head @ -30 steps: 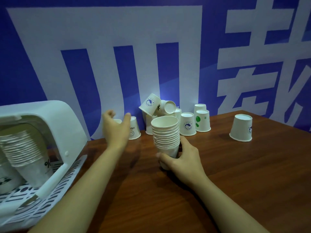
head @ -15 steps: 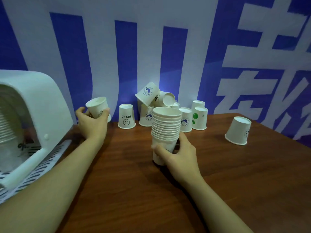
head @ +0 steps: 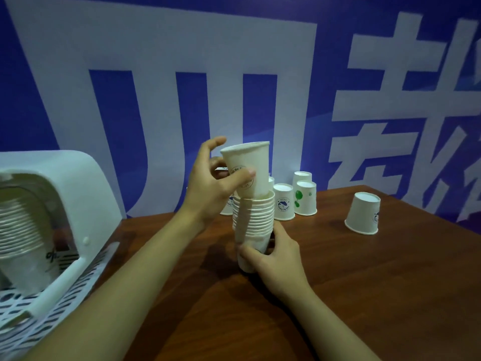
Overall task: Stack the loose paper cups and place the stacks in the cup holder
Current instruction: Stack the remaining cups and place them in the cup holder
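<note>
Both forearms are bare to the frame edge, without sleeves, rings, watch or gloves.

Your white paper cup (head: 248, 169) sits upright, base entering the top of the nested stack (head: 253, 220) mid-tabletop. Loose cups (head: 294, 198) stand inverted along the far edge; the cup holder (head: 52, 204) at the left edge carries a stack.

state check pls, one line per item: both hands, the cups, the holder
left hand: pinches single cup
single cup: upright, base partly inside the stack's top
right hand: grips the stack near its base
stack: upright, mouths up
lone cup: upside down on the table, apart
cups by the wall: upside down
cup holder: open-fronted, already holds stacked cups
</note>
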A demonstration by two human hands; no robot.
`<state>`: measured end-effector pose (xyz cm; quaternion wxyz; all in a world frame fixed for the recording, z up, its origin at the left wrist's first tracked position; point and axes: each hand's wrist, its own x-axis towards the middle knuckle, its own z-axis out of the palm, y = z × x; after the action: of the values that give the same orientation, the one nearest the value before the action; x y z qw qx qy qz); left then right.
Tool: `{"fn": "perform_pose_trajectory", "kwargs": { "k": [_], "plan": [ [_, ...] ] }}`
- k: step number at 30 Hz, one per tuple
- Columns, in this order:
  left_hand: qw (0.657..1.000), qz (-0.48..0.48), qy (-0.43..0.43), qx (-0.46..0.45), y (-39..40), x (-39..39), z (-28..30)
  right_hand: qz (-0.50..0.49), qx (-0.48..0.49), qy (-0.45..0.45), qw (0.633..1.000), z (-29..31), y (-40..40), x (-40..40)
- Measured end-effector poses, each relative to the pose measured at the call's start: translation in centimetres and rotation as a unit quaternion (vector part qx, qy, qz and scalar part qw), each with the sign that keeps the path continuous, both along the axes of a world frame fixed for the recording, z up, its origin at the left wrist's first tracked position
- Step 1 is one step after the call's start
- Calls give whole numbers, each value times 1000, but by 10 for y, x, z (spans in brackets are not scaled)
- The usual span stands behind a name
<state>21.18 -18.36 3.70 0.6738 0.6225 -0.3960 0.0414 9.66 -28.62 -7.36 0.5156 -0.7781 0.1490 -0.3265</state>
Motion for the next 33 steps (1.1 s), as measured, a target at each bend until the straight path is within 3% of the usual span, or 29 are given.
{"fn": "perform_pose_trajectory", "kwargs": {
  "k": [6, 11, 15, 22, 23, 25, 27, 30, 33],
  "plan": [
    [990, -25, -79, 117, 0, 9, -10, -5, -6, 2, 1000, 0, 0, 1],
    [995, -49, -36, 85, -3, 11, -14, -14, -5, 3, 1000, -2, -2, 2],
    [991, 22, -24, 127, -11, 7, -21, -11, -11, 3, 1000, -1, -2, 2],
    [965, 154, -178, 112, -13, 3, -50, -8, -13, 8, 1000, -2, -2, 1],
    [974, 118, -157, 111, -12, 6, -49, -9, -15, 7, 1000, -2, -1, 2],
    [997, 4, -25, 66, -11, 16, -55, -6, -17, 5, 1000, -2, -1, 2],
    [998, 26, 44, 28, -6, 35, -72, -4, -13, 3, 1000, -2, -1, 2],
    [960, 236, -33, 146, 8, 74, -100, -3, -12, 5, 1000, -2, 0, 3],
    [882, 297, -144, 335, 10, 100, -109, -5, -17, 9, 1000, -3, -1, 4]
  ]
}}
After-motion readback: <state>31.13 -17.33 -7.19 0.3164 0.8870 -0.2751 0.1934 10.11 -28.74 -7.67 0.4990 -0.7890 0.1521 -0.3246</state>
